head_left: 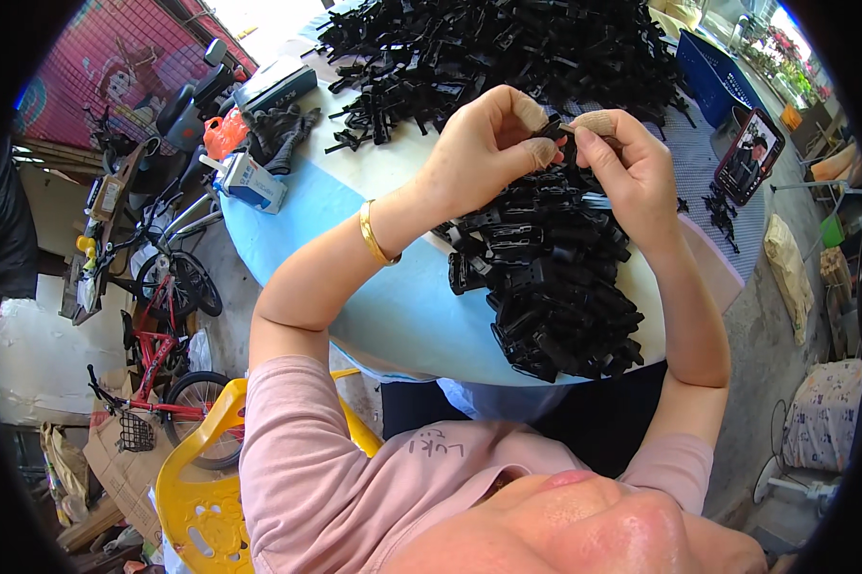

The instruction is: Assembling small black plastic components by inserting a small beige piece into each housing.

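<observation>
Both hands meet above the round table [374, 316], pinching a small black plastic part [552, 127] between them. My left hand [493, 148], with a gold bangle at its wrist, grips the part with thumb and forefinger. My right hand [632, 167] closes on its other side; tan coverings wrap some fingertips. Just below the hands lies a dense bundle of black plastic parts [546, 277], packed in rows and reaching the table's near edge. Beyond the hands spreads a large heap of loose black plastic parts [508, 48]. Finger contact partly hides the held piece.
At the table's left are a blue-and-white carton [249, 182], dark gloves [280, 137] and a dark box [276, 88]. A blue basket [718, 81] and a propped phone [750, 156] stand at the right. A yellow chair [201, 488] and red bicycle [154, 359] are lower left.
</observation>
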{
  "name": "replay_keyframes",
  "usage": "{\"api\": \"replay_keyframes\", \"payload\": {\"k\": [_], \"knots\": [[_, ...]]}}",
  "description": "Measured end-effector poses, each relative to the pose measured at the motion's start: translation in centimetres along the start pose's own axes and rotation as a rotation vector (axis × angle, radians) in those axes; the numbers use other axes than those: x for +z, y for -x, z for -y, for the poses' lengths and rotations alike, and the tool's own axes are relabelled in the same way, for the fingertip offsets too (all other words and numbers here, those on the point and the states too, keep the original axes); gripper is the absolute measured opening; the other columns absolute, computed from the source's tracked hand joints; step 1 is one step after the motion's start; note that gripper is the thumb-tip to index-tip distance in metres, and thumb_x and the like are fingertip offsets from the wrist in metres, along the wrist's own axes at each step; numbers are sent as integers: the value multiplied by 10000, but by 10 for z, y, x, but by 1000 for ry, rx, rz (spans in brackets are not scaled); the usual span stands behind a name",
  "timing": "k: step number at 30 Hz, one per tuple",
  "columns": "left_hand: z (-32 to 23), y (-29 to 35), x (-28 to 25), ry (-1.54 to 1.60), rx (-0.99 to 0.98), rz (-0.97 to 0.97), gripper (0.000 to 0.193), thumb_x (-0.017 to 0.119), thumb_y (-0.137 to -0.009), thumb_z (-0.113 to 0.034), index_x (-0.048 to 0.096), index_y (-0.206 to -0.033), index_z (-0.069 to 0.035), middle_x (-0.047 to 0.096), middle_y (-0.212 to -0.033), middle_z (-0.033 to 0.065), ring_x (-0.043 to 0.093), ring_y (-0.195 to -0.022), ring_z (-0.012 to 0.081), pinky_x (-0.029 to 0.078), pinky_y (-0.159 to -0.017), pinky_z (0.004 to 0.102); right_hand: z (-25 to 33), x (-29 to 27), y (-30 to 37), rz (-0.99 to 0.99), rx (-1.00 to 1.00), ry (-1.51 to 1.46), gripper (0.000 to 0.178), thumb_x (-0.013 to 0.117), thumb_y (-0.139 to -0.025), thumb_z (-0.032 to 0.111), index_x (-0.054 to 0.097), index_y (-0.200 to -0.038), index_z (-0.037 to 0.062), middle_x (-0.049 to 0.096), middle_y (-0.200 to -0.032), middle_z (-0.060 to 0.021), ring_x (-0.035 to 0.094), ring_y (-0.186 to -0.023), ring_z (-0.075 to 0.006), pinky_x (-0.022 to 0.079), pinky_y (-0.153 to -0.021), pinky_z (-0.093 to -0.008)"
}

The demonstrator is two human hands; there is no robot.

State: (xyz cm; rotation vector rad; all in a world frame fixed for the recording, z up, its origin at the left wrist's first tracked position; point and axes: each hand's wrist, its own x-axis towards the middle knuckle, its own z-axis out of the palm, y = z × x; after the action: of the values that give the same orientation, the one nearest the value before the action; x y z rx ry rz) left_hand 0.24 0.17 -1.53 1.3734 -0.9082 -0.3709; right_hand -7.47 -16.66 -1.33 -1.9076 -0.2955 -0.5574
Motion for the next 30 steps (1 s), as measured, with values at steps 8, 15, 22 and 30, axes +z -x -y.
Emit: {"api": "replay_keyframes", "payload": {"k": [8, 15, 22, 30], "knots": [[0, 5, 9, -150, 142, -138, 235, 616, -786, 1, 530, -1003, 24, 598, -868, 36, 568, -798, 71, 482, -699, 207, 5, 1, 0, 73, 32, 57, 96, 535, -867, 78, 578, -879, -7, 543, -689, 9, 488, -646, -45, 397, -611, -178], [-3, 6, 16, -114, 197, -183, 167, 631, -772, -6, 566, -922, 25, 613, -812, 38, 573, -746, 71, 478, -650, 207, 11, 1, 2, 82, 13, 86, 105, 530, -865, 79, 577, -851, -14, 541, -660, 15, 482, -627, -41, 380, -584, -174], [2, 1, 12, -555, 530, -266, 163, 673, -715, -44, 578, -834, 14, 623, -776, 123, 614, -674, 190, 496, -613, 268, 11, -5, -6, 159, 229, -110, 105, 538, -852, 96, 587, -881, 8, 530, -637, 12, 372, -499, 0, 250, -440, -146], [-6, -4, 10, -479, 367, -11, 548, 741, -665, -210, 507, -1141, -71, 584, -1018, 152, 597, -871, 247, 485, -765, 323, -29, -48, -26, 58, 147, -604, 151, 516, -858, 118, 581, -908, -9, 481, -616, 12, 321, -450, -2, 232, -418, -139]]}}
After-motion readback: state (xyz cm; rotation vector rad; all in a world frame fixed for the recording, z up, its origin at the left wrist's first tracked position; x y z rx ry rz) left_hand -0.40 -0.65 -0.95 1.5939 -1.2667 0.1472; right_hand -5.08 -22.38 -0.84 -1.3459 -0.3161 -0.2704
